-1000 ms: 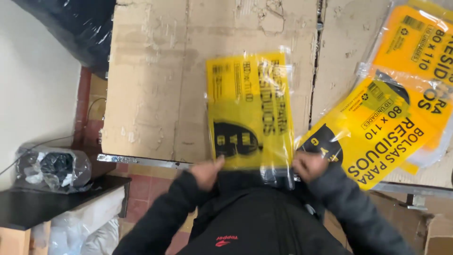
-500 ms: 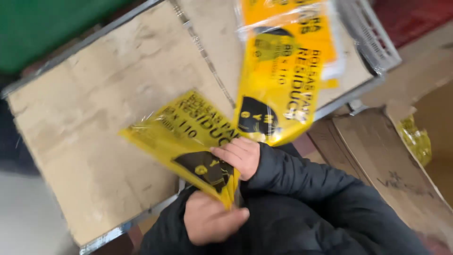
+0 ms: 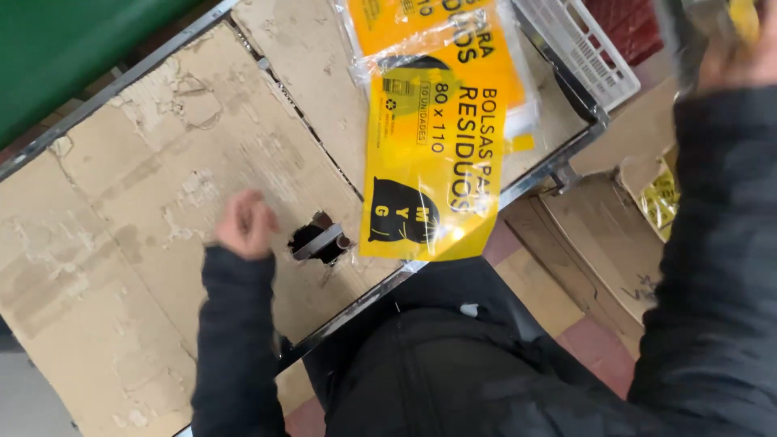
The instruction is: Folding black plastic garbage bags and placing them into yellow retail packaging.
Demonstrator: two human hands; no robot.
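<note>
L hand point(image 3: 245, 224) is resting loosely curled & empty on the cardboard top point(image 3: 121, 243) mid-frame; R hand point(image 3: 732, 48) is lifting, blurred, gripping a yellow pack point(image 3: 743, 16) upper right. Another yellow bag pack point(image 3: 433, 162) is overhanging the table edge point(image 3: 534, 180) at centre, prob sliding off if bumped

Metal-framed table point(image 3: 558, 166) topped with worn, torn cardboard sheets point(image 3: 146, 202), a hole point(image 3: 320, 241) showing a bar beneath. Yellow plastic bag packs point(image 3: 433, 162) lie stacked on the cardboard, lowest overhanging the edge.
</note>
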